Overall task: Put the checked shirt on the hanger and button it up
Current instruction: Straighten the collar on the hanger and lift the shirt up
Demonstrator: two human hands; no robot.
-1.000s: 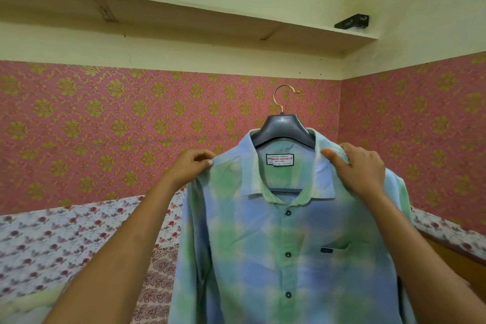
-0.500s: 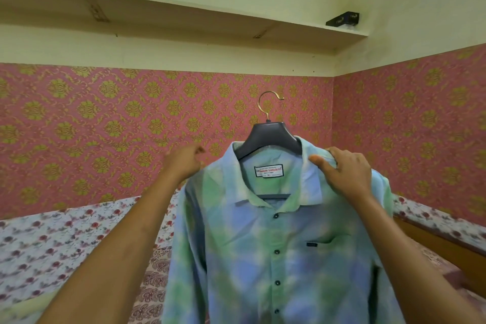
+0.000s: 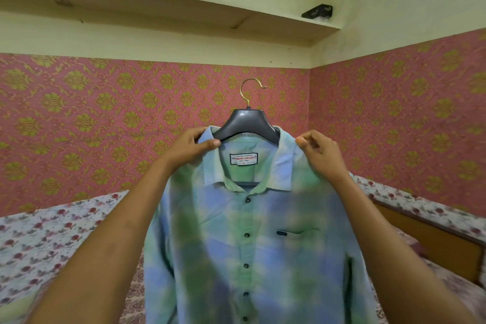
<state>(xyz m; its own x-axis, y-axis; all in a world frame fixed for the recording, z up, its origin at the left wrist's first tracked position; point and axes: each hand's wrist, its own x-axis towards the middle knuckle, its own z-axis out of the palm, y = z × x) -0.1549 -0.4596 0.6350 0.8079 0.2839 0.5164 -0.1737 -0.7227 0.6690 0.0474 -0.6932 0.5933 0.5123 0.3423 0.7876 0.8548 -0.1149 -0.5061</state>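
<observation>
Green-and-blue checked shirt (image 3: pixel 200 258) hangs on the dark plastic hanger (image 3: pixel 247 123), filling our view from centre to 6 o'clock, its placket (image 3: pixel 246 250) buttoned below the open collar (image 3: pixel 284 166). Our left hand (image 3: pixel 192 147), at 10 o'clock of the neck label (image 3: pixel 243 158), pinches the collar. Our right hand (image 3: pixel 320 152), at 2 o'clock, curls its fingers (image 3: pixel 319 139) against the shirt; we cannot tell whether they hold cloth.
</observation>
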